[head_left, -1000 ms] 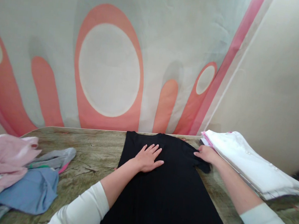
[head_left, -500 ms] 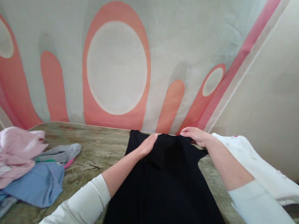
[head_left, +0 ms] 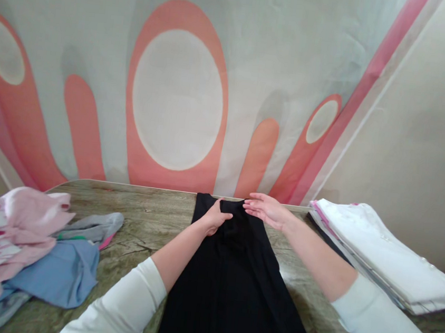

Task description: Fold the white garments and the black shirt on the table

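A long black garment [head_left: 229, 289] lies on the table with its top end at the far edge. Its right side is folded inward, so the upper part is narrow. Near the neck, my left hand [head_left: 215, 217] rests on the cloth with thumb and fingers apart. My right hand [head_left: 266, 211] is at the upper right corner of the garment, its fingers stretched out and not closed on the fabric. Whether the right fingertips touch the cloth is hard to see.
On the left lies a loose heap of clothes: a pink and white garment [head_left: 8, 239], a blue one [head_left: 58, 274] and a grey one [head_left: 94, 227]. A folded stack with a white garment [head_left: 388, 253] on top is at the right. Behind the wooden table [head_left: 149, 217] hangs a patterned backdrop [head_left: 243, 47].
The garment's right side, with its shoulder corner, has come inward and now lies over the middle. My right hand has moved left and opened; my left thumb has spread.
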A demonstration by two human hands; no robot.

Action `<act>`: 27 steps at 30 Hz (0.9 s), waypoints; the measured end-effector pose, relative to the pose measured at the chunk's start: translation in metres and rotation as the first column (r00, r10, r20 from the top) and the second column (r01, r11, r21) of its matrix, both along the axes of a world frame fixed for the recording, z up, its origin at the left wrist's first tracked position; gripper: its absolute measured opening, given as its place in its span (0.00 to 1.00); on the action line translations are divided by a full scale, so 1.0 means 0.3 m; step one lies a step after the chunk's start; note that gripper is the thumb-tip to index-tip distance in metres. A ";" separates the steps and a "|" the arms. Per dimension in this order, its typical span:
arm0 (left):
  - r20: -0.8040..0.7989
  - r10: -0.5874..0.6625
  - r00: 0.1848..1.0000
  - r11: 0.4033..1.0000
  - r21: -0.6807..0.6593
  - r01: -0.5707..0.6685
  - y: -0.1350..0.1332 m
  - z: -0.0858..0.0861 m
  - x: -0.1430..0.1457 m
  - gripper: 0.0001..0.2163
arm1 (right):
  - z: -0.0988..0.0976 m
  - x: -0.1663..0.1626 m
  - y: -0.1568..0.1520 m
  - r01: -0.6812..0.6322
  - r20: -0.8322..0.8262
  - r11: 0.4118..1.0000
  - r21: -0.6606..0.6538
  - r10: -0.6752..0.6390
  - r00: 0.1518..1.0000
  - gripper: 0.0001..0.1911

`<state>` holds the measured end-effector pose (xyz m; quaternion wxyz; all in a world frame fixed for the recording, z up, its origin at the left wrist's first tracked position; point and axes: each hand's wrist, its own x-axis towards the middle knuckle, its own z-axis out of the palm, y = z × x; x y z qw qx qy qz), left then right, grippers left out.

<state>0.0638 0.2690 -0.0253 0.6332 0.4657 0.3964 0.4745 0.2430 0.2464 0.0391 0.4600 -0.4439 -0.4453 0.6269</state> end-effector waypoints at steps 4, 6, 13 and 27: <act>-0.150 0.059 0.987 0.995 0.086 -0.047 0.007 -0.030 0.012 0.37 | -0.017 0.133 -0.179 -0.091 0.327 0.995 0.047 0.071 0.942 0.11; -0.180 0.061 0.982 0.994 0.098 -0.044 0.010 -0.033 0.011 0.37 | -0.042 0.183 -0.313 -0.243 0.488 0.970 0.016 0.205 0.849 0.09; -0.216 0.071 0.974 0.990 0.134 -0.043 0.005 -0.010 0.005 0.39 | -0.074 0.229 -0.753 -0.328 0.862 0.940 -0.088 0.237 0.449 0.15; -0.400 0.338 0.852 0.845 0.528 -0.088 0.038 0.060 -0.045 0.26 | 0.013 0.150 -0.946 -0.343 0.870 0.937 0.070 0.110 0.480 0.17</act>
